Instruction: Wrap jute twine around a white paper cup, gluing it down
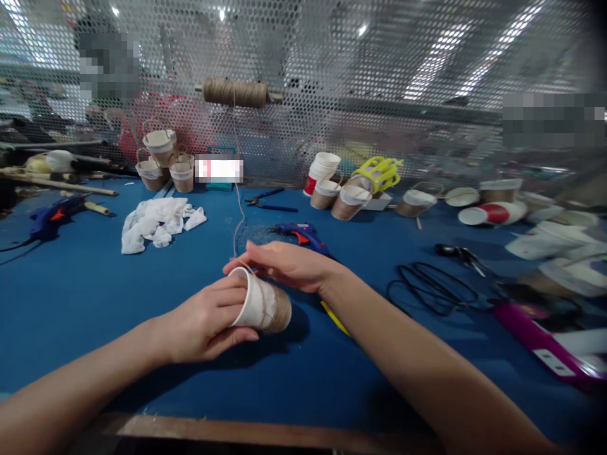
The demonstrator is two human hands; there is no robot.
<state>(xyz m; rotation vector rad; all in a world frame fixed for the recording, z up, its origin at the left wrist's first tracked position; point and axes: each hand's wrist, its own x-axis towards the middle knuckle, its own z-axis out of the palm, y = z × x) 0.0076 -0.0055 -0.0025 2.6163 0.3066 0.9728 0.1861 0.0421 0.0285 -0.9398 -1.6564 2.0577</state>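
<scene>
Near the front edge of the worktop [190, 385], holding a paper cup [268, 304] tipped over in the left grip [203, 322], fingers inside. Touching thin string [238, 199] by the rim with the right grip [289, 265]; cannot tell if pinched. Blocking part of a yellow strip [336, 317] with the right arm [403, 354]. Just behind, a blue glue gun [308, 235]. Toward the right edge, looped black cord [439, 285] and a shiny purple power strip [526, 332]. Toward the left edge, a crumpled white sheet [154, 221]. Near the back edge, pliers [258, 202]. On the cup, smooth white on top, rough-looking brown wrap [283, 309] below.
</scene>
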